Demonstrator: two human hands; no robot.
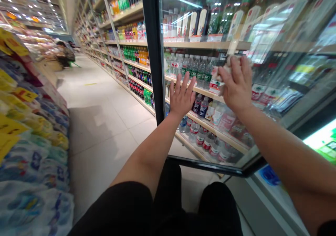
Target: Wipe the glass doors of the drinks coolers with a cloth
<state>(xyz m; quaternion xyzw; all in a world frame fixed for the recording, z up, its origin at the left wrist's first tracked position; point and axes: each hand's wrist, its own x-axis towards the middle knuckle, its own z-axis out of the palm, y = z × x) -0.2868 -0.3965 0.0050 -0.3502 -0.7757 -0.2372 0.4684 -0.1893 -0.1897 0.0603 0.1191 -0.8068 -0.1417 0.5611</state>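
Along the far left I see a display of packaged goods (34,148) in blue and white wrappers with yellow price tags (23,94) stuck among them; beyond it the tiled floor (102,124) of the aisle runs away toward a person (64,54) far down the store, too small to make out in detail; open shelves of soft drink bottles (133,56) line the right side of that aisle. Next comes the dark frame (153,54) of a glass door (262,99), which stands swung open into the aisle and fills the middle and right of my view. My left hand (181,98) lies flat against the glass just right of the frame, fingers spread wide and pointing up, holding nothing. Through the pane, shelves of water bottles (194,68) show behind and around it, with more bottles (207,138) on the lower shelf. To the right and slightly higher, my right hand (236,84) presses on the same glass, fingers curled around what looks like a crumpled pale cloth (228,62), though the blur makes it hard to be sure; the cloth sits between the fingertips and the pane. At the far right, reflections streak the glass over labelled bottles (259,92), and a lit cooler edge (322,141) glows green below.
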